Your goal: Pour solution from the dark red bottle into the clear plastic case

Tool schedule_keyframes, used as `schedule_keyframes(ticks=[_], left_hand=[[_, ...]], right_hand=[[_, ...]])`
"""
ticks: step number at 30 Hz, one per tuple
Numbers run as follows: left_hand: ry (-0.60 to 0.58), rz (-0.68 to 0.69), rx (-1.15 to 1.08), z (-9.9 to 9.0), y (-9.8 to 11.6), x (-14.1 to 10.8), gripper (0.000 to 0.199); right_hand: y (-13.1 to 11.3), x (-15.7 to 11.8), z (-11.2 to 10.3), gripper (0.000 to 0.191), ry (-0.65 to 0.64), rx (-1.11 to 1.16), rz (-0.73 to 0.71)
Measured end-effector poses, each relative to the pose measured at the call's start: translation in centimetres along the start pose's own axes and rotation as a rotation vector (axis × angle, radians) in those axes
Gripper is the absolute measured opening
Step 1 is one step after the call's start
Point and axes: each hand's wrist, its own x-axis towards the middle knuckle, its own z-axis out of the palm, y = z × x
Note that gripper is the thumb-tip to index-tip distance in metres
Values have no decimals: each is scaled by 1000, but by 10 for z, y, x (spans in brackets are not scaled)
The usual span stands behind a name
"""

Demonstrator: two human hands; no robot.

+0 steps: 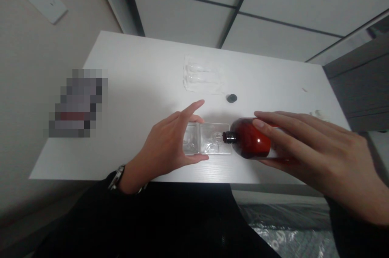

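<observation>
Left hand (162, 142) spread wide around clear plastic tray (209, 138), thumb and fingers at its edges, pinch hard to tell; right hand (316, 148) curled over sideways red bottle (251, 138), gripping it.

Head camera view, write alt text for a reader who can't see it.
Two bare hands work over a white table: the right hand holds an amber plastic bottle on its side, its black threaded neck pointing at a clear plastic tray held by the left hand. Another clear tray and a small black disc lie beyond.
</observation>
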Motion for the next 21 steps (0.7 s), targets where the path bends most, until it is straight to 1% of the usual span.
schedule_keyframes(ticks=[5,9,14,21], left_hand=[[1,7,8,0,0,0,122],[-7,6,15,0,0,0,120],[-15,-2,-1,-1,0,0,119],[-18,-7,2,0,0,0,121]], right_hand=[[0,0,0,60,-6,-12,-22],[1,0,0,62,5,-15,-13],[1,3,-3,65,-8,-19,-45],[0,4,-2,60,-14,-35,-46]])
